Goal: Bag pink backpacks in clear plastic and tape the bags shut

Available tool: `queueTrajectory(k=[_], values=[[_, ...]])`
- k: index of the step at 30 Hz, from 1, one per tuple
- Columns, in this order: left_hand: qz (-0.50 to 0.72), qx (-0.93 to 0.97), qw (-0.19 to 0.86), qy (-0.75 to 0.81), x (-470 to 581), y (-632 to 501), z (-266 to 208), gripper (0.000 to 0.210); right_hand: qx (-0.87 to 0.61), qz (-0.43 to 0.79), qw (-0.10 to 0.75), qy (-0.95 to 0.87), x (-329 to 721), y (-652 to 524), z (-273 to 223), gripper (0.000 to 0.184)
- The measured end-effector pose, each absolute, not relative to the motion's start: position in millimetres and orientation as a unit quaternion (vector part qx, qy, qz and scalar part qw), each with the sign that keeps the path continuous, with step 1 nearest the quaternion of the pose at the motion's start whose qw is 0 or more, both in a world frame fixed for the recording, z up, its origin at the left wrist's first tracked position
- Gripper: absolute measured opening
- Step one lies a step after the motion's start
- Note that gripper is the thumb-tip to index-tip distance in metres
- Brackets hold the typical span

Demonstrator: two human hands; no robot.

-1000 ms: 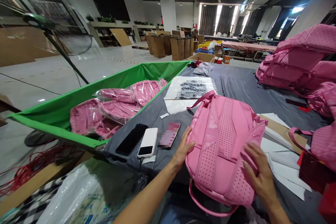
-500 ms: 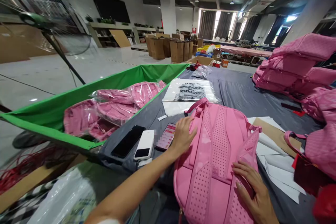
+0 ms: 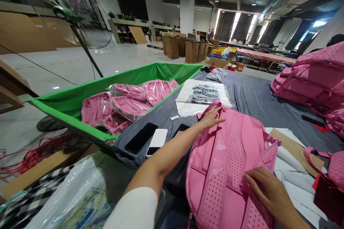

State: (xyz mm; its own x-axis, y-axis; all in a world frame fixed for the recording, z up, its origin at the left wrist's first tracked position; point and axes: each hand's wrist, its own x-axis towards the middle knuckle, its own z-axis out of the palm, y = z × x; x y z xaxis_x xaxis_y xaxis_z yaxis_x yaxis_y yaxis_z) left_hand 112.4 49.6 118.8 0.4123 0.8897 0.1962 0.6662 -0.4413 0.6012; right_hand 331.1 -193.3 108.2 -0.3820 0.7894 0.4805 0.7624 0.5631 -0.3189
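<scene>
Pink backpack (image 3: 254, 134) lies at the near edge of a table under a grey cloth (image 3: 249, 96), back panel up, top pointing away from the person. Lying this way, both perforated shoulder straps face the hands, probably for easy reach.

Left hand (image 3: 213, 117): partly open, fingers loosely extended over the upper end of the strap on that side, just beside the top carry handle (image 3: 211, 106); nothing seen gripped. Right hand (image 3: 270, 186): fingers curled, thumb drawn in, at the inner edge of the other strap; cannot tell whether it pinches the webbing. With a hand on either side, the pack seems kept steady, its weight left to the table.

Around it: left forearm crosses in front of a phone (image 3: 182, 127), hiding most of it; a white power bank (image 3: 158, 136) and a black phone (image 3: 141, 137) lie alongside. Beyond the pack, a printed white plastic bag (image 3: 205, 91) lies flat. To the right, white sheets (image 3: 297, 184) and brown card (image 3: 287, 141) crowd the pack's side; farther off, a heap of pink backpacks (image 3: 298, 75). Left of the table, a green-walled bin (image 3: 114, 78) holds pink bags in clear plastic (image 3: 130, 106), its near wall standing between them and the phones.
</scene>
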Motion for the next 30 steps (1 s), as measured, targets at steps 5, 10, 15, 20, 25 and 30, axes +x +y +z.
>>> queueTrajectory(k=[5, 10, 15, 20, 25, 30], values=[[0.260, 0.774, 0.175, 0.550, -7.0, 14.8, 99.4, 0.029, -0.470, 0.120, 0.308, -0.818, 312.7, -172.0, 104.9, 0.021], [0.216, 0.774, 0.150, 0.576, -72.6, -36.3, 25.3, 0.032, -0.478, 0.205, 0.293, -0.802, 304.9, -162.2, 81.0, 0.022], [0.181, 0.808, 0.100, 0.552, -68.3, -47.4, -12.7, 0.039, -0.484, 0.225, 0.297, -0.792, 306.1, -163.1, 78.5, 0.022], [0.172, 0.797, 0.107, 0.569, -61.1, -41.2, -11.7, 0.039, -0.494, 0.246, 0.312, -0.773, 306.2, -168.8, 83.7, 0.022], [0.288, 0.747, 0.141, 0.582, -37.6, -28.1, 19.9, 0.036, -0.495, 0.275, 0.317, -0.761, 302.8, -165.0, 81.1, 0.023], [0.347, 0.789, 0.197, 0.468, 44.6, 10.9, 79.8, 0.032, -0.494, 0.288, 0.314, -0.758, 299.8, -163.7, 75.4, 0.021]])
